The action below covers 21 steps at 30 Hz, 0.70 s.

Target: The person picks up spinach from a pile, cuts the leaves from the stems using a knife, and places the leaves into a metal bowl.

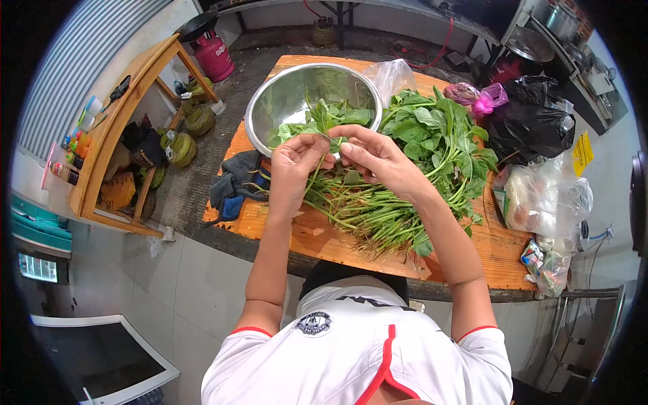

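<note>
Both hands meet over the near rim of a wide steel bowl (265, 101). My left hand (295, 163) is closed on a leafy green sprig (322, 120), whose stem hangs below the fingers. My right hand (381, 160) pinches the same sprig near its top, fingertips almost touching the left ones. Inside the bowl lie some loose green leaves (354, 116). A big heap of leafy greens (439, 145) covers the table to the right, its long stems and root ends pointing toward me, partly under my right forearm.
On the wooden table (499, 236), a dark cloth (233, 182) lies left of the bowl. A clear plastic bag (393, 77) is behind it. At the right edge sit a black plastic bag (530, 121) and clear bags of food (540, 199). A wooden shelf (108, 142) stands at left.
</note>
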### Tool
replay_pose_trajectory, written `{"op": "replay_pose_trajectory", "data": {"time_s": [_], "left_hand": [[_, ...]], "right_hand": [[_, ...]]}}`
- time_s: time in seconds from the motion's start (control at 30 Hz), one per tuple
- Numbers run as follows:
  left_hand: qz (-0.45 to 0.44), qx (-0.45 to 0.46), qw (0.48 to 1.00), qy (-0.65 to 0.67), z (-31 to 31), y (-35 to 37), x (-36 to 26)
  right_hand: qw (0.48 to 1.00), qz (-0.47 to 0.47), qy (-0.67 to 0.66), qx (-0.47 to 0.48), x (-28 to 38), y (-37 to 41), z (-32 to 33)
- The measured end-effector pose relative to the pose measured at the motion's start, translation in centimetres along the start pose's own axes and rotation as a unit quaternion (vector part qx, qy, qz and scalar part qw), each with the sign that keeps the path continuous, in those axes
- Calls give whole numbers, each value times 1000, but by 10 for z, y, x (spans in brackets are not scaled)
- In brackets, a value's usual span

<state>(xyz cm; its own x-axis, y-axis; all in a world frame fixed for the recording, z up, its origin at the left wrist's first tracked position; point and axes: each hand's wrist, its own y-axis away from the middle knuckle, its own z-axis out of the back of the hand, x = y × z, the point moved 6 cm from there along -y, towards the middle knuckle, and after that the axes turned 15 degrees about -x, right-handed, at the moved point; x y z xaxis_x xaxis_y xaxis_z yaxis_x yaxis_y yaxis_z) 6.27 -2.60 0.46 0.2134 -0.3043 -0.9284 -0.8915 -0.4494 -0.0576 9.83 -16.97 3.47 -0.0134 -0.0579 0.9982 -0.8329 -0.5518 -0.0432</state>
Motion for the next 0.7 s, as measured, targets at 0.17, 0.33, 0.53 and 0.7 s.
{"op": "replay_pose_trajectory", "data": {"time_s": [0.17,0.33,0.53,0.7], "left_hand": [[-30,-23,997,-63,6,5,-8],[-48,-20,993,-107,18,2,-5],[-15,-27,996,-87,24,0,-3],[-31,-52,996,-72,31,-4,-1]], "right_hand": [[998,-40,-28,-29,-12,-12,-5],[997,-51,-40,-53,-18,-24,-10],[989,-75,-97,-83,-23,-29,-16],[987,-99,-110,-62,-18,-26,-19]]}}
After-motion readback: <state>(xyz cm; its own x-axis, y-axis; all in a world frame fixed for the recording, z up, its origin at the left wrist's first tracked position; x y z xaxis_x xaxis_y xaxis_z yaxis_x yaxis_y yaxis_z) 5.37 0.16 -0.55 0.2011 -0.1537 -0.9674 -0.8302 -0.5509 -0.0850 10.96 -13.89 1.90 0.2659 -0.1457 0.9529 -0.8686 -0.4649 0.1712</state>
